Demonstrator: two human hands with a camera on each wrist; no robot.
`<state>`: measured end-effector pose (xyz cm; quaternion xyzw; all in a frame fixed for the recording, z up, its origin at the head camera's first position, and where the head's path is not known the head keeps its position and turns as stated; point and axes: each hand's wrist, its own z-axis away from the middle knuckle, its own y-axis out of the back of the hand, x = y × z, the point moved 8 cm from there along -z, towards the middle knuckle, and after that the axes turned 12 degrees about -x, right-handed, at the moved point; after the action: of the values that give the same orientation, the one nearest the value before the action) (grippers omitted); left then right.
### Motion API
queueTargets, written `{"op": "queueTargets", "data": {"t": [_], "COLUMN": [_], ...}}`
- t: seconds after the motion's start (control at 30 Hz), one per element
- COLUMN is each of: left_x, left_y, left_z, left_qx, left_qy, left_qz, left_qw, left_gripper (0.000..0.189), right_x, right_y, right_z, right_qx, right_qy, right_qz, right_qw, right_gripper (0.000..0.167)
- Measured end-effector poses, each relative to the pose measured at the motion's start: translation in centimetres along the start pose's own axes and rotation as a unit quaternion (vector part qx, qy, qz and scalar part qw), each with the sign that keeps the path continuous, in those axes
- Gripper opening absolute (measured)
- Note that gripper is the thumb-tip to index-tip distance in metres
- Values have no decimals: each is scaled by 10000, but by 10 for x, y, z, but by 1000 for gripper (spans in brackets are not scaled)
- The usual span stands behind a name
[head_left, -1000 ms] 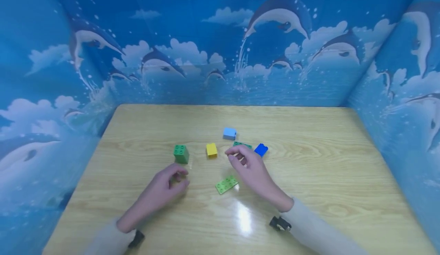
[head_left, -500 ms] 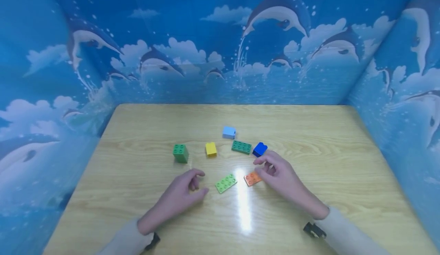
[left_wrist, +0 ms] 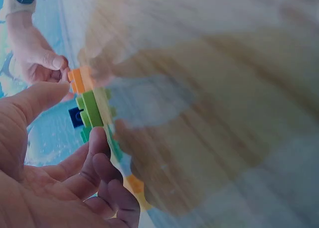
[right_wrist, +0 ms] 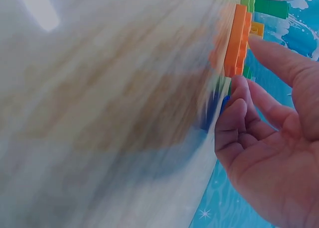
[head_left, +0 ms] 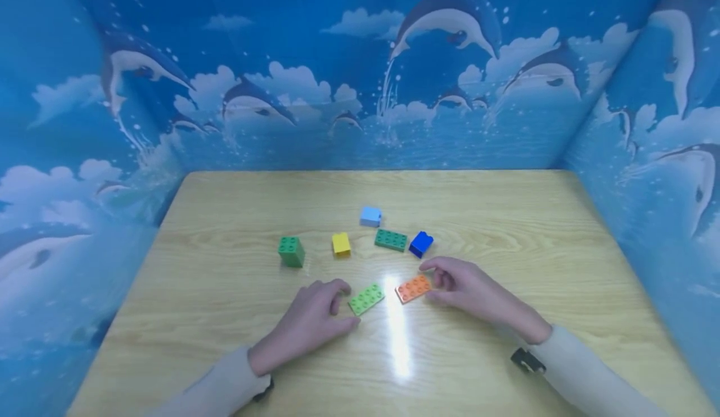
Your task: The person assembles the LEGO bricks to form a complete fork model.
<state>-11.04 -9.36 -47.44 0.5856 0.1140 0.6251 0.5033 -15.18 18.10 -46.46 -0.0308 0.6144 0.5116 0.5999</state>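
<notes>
My left hand [head_left: 309, 317] is beside the left end of a flat lime-green brick [head_left: 367, 299], thumb and index finger spread apart. In the left wrist view, that lime brick [left_wrist: 91, 108] shows just beyond the fingertips. At the right end of a flat orange brick [head_left: 413, 289] is my right hand [head_left: 472, 289], its thumb and index finger parted around that end. The right wrist view has the orange brick [right_wrist: 236, 41] between thumb and fingertips, right up close to them. Both bricks lie studs up on the table, a small gap between them.
Behind lie a dark green flat brick [head_left: 390, 239], a blue brick [head_left: 420, 244], a light blue brick [head_left: 370, 217] and a yellow brick [head_left: 340, 244]. A taller green block [head_left: 291, 252] stands at left. Dolphin-printed curtains [head_left: 360, 135] enclose the wooden table [head_left: 506, 217].
My right hand has moved right and nearer, uncovering the orange and dark green bricks. My left hand has slid right from near the tall green block to the lime brick.
</notes>
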Motion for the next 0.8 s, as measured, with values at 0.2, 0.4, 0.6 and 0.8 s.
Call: {"op": "queueTargets", "data": {"t": [0.2, 0.4, 0.6, 0.8], "left_x": [5, 7, -1, -5], "left_y": [-4, -4, -2, -2], "left_z": [-8, -12, -13, -11], "left_qx": [-52, -70, -283, -424], "left_qy": [-47, -181, -205, -375], "left_qz": [-251, -148, 287, 692], "left_qw": [9997, 9997, 9990, 9960], "left_gripper": [52, 45, 42, 43], "right_x": [-2, 2, 3, 3], "right_y": [-4, -9, -11, -18], "right_z": [-7, -8, -7, -4], "right_qx": [-181, -182, -53, -75], "right_qy": [63, 5, -108, -282], "right_qz": [29, 69, 98, -145], "right_qw": [9998, 9998, 9999, 9995], "right_gripper": [45, 39, 39, 34]}}
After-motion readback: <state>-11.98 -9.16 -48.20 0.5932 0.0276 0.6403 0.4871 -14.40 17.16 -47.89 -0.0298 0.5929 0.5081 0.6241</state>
